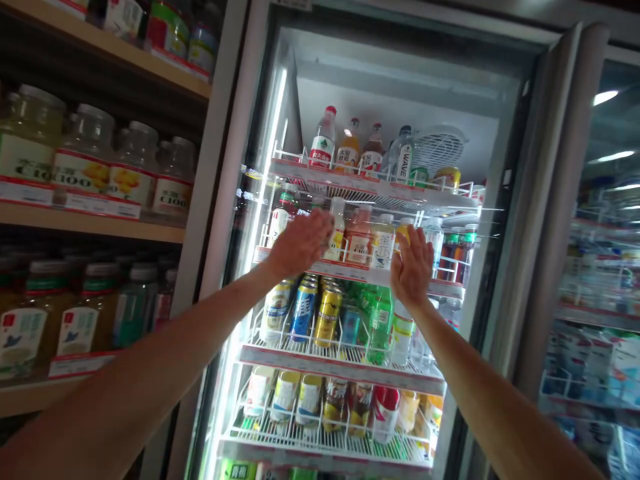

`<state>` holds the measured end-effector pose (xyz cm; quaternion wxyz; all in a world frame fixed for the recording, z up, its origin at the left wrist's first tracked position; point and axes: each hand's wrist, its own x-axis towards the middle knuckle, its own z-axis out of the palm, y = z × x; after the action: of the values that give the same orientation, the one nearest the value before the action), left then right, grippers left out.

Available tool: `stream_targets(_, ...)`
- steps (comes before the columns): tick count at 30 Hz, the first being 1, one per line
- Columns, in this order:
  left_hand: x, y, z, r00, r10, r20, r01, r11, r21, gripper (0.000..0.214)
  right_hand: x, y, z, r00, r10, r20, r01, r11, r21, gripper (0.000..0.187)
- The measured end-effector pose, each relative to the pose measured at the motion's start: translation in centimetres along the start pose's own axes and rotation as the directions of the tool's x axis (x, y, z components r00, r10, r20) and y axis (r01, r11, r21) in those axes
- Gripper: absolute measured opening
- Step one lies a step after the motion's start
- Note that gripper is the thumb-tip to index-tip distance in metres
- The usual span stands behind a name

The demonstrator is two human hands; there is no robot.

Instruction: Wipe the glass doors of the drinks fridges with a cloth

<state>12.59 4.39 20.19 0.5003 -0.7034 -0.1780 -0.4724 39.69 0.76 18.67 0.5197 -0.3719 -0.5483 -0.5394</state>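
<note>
Both bare arms stretch forward and up before a lit drinks cooler (415, 83), the left arm running in from the lower left corner and the right arm from the lower right. The left hand (303, 243), blurred, slants rightward with its back to the camera and its fingers extended, level with the second shelf from the top; the right hand (413, 267) stands nearly upright at about the same height, fingers pointing up. Between them, on that shelf, show a clear bottle with a yellow label (339, 223), a pink bottle reading "C100" (359, 240) and a white-labelled bottle bearing the character "茶" (384, 245). On the top shelf, a bottle lettered "WAVE" (401, 160) stands to the right of a red-capped bottle (323, 143), whose red-and-white label is too small to read surely. Below are a blue can (304, 310) and a gold can (328, 313), while "C100" repeats across the row of bottles (133, 167) on the wooden shelving at left. The left grip is unfolded, its fingers mostly together; the right grip is spread slightly, the fingertips a little apart. Neither is closed around a drink, and whether either palm touches a surface cannot be told.
</note>
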Motion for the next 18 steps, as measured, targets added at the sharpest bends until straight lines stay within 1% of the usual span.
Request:
stream_targets(1, -0.3, -1.8, -0.5, 0.99, -0.126, -0.065, 0.128, 0.991, 0.024, 0.046, 0.0, 0.0, 0.0, 1.0, 0.003, 0.0, -0.003, 1.0, -0.004, 0.043)
stream_targets(2, -0.4, -3.4, -0.9, 0.964, -0.232, -0.128, 0.239, 0.97, 0.042, 0.047, 0.0, -0.1, 0.0, 1.0, 0.006, 0.001, -0.006, 1.0, -0.008, 0.043)
stream_targets(3, -0.4, -4.5, -1.1, 0.935, -0.305, -0.18, 0.318, 0.947, 0.05, 0.047, 0.1, -0.1, 0.0, 1.0, 0.01, 0.002, -0.01, 1.0, -0.01, 0.043)
stream_targets(4, -0.3, -4.9, -1.1, 0.913, -0.35, -0.208, 0.367, 0.929, 0.05, 0.047, 0.1, -0.2, 0.0, 1.0, 0.015, 0.003, -0.015, 1.0, -0.012, 0.043)
stream_targets(5, -0.2, -4.4, -0.9, 0.908, -0.361, -0.213, 0.378, 0.925, 0.045, 0.047, 0.0, -0.2, 0.0, 1.0, 0.018, 0.006, -0.018, 1.0, -0.011, 0.043)
stream_targets(6, -0.1, -3.2, -0.5, 0.921, -0.338, -0.194, 0.351, 0.935, 0.037, 0.047, 0.0, -0.1, 0.1, 1.0, 0.018, 0.009, -0.017, 1.0, -0.007, 0.044)
stream_targets(7, 0.1, -1.4, 0.1, 0.945, -0.287, -0.157, 0.294, 0.956, 0.024, 0.047, 0.0, -0.1, 0.1, 1.0, 0.016, 0.01, -0.016, 1.0, -0.001, 0.044)
stream_targets(8, 0.2, 0.8, 0.7, 0.974, -0.195, -0.111, 0.198, 0.98, 0.013, 0.047, 0.0, -0.1, 0.1, 1.0, 0.014, 0.007, -0.014, 1.0, 0.006, 0.045)
stream_targets(9, 0.3, 3.0, 1.4, 0.996, -0.071, -0.06, 0.072, 0.997, 0.005, 0.046, -0.1, 0.0, 0.1, 1.0, 0.011, 0.0, -0.011, 1.0, 0.013, 0.046)
stream_targets(10, 0.4, 4.8, 1.9, 0.997, 0.081, -0.004, -0.081, 0.997, -0.005, 0.046, -0.1, 0.0, 0.2, 1.0, 0.005, -0.006, -0.005, 1.0, 0.018, 0.046)
stream_targets(11, 0.5, 6.2, 2.3, 0.982, 0.184, 0.038, -0.183, 0.983, -0.015, 0.045, -0.1, 0.0, 0.2, 1.0, 0.002, -0.013, -0.001, 1.0, 0.021, 0.047)
stream_targets(12, 0.6, 6.7, 2.4, 0.971, 0.231, 0.058, -0.231, 0.973, -0.02, 0.044, -0.1, 0.1, 0.2, 1.0, 0.0, -0.017, 0.001, 1.0, 0.021, 0.047)
stream_targets(13, 0.6, 6.6, 2.3, 0.969, 0.241, 0.061, -0.24, 0.97, -0.019, 0.044, -0.1, 0.0, 0.2, 1.0, -0.002, -0.02, 0.002, 1.0, 0.019, 0.046)
stream_targets(14, 0.7, 5.7, 2.1, 0.978, 0.204, 0.044, -0.203, 0.979, -0.011, 0.044, -0.1, 0.0, 0.2, 1.0, -0.005, -0.02, 0.005, 1.0, 0.017, 0.046)
stream_targets(16, 0.9, 2.9, 1.3, 0.998, 0.042, -0.037, -0.041, 0.999, 0.017, 0.045, 0.0, -0.1, 0.1, 1.0, -0.011, -0.022, 0.011, 1.0, 0.01, 0.045)
stream_targets(17, 1.0, 1.5, 1.0, 0.995, -0.058, -0.086, 0.061, 0.998, 0.031, 0.045, 0.0, -0.1, 0.1, 1.0, -0.012, -0.025, 0.012, 1.0, 0.006, 0.044)
stream_targets(18, 1.2, 0.5, 0.8, 0.98, -0.149, -0.133, 0.156, 0.987, 0.039, 0.045, 0.0, -0.2, 0.1, 1.0, -0.013, -0.027, 0.014, 1.0, 0.001, 0.043)
